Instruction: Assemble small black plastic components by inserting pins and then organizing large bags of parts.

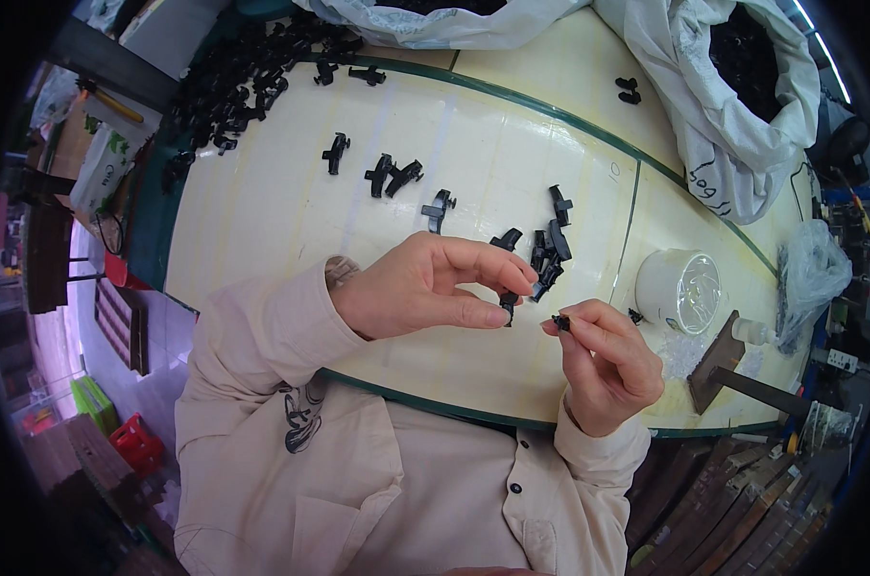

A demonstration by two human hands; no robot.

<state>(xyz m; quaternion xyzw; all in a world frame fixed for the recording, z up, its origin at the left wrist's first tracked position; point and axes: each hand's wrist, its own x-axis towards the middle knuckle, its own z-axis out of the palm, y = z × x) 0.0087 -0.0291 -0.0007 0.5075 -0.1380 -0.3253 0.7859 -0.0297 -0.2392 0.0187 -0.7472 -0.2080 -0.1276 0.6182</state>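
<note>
Over the near middle of the pale table, my left hand point(435, 288) pinches a black plastic part point(509, 305) between thumb and fingers; the fingers cover some of it. Just to its right, my right hand point(606, 360) grips a smaller black piece point(561, 324) at its fingertips. The two parts are apart. Beyond my fingers lies a small cluster of black plastic parts point(550, 250), and one more black part point(439, 211) rests past my left wrist. Farther left, a few similar parts point(393, 176) are spread on the tabletop.
A heap of black parts point(252, 82) covers the far left corner. White sacks point(684, 106) with black contents stand along the back. At right are a white round tub point(667, 288), a clear plastic bag point(811, 278) and a metal plate on a bar point(715, 365).
</note>
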